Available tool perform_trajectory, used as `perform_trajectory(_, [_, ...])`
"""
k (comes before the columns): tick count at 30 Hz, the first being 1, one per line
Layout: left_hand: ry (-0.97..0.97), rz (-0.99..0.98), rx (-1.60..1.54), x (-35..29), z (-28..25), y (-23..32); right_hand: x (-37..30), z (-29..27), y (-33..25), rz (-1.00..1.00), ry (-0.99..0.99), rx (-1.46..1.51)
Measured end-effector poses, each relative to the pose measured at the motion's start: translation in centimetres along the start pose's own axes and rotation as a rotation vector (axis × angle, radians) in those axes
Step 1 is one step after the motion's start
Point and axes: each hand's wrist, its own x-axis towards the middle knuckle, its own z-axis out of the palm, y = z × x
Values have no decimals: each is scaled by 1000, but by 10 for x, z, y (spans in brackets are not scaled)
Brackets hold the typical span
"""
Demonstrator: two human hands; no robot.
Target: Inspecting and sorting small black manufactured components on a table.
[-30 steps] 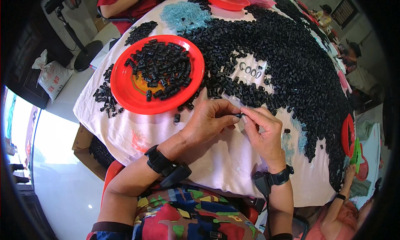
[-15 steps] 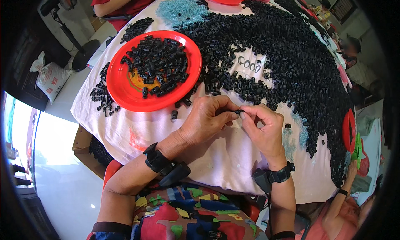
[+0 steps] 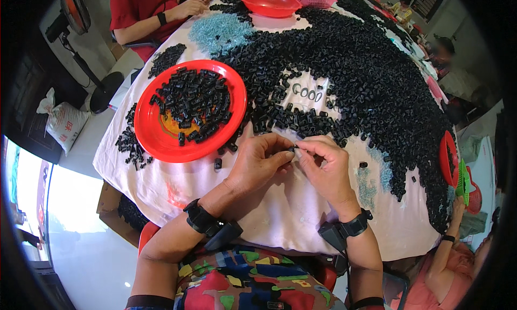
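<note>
My left hand (image 3: 259,163) and my right hand (image 3: 326,171) meet over the near part of the cloth, fingertips almost touching. Between their pinched thumbs and forefingers is a small black plastic piece (image 3: 293,149), mostly hidden by the fingers. To the left of my left hand, a red round plate (image 3: 149,143) holds a heap of small black tubular pieces (image 3: 194,97). One loose black piece (image 3: 218,163) lies on the cloth between plate and left hand. Just beyond my hands spreads a large pile of similar black pieces (image 3: 371,89).
Small clear bluish pieces (image 3: 218,34) form a heap at the far left, with more (image 3: 367,189) right of my hand. A red basin (image 3: 271,5) stands at the back. Co-workers sit around; one's hands (image 3: 191,7) are at the far left. A fan (image 3: 75,11) stands left.
The whole view has shifted, so the table's contents sit slightly lower and to the left. Both hands keep their pinch on the small black piece. The far-left co-worker's hands now show.
</note>
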Motion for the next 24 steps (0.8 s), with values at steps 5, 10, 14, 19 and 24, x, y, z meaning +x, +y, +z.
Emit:
perform_trajectory(5, [-27,-68,-120,-1,-2,6,2,-2,0,-196,-6,-129])
perform_trajectory(10, [-67,-71,-110,1,-4,5,6,-3,-1,-358,-6,-271])
perform_trajectory(14, [-108,-59,-42,1,-5,7,4,-2,2,-370,12,-285])
perform_trajectory(19, [-106,-110,-176,2,-5,4,4,2,-2,-330,9,-232])
perform_trajectory(24, [-124,-172,-186,-3,-1,14,5,2,2,-354,9,-231])
